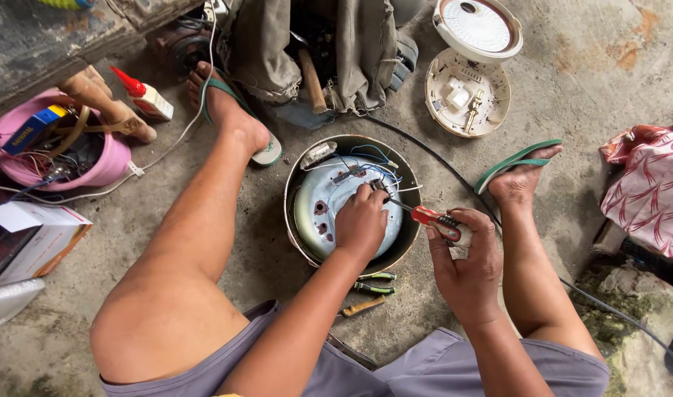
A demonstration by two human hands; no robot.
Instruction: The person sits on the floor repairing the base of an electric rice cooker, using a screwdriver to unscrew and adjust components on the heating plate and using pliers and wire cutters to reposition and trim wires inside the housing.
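Bare concrete floor (586,66) carrying an opened round metal appliance shell (296,220). Beside it lie green-handled pliers (373,283), a white base plate (465,92), a pink tub (119,158) and a cardboard box (38,239).

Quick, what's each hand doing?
Left hand: closed, fingers pressing on the cooker's wiring.
Right hand: closed, holding a red screwdriver.

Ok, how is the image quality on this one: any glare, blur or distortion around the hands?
Head view: soft, even daylight with faint shadows; mild sheen on the round silvery metal plate inside the dark round appliance shell; left hand and right hand with the red-handled screwdriver are sharp; wide-angle lens bends the legs outward at the edges.
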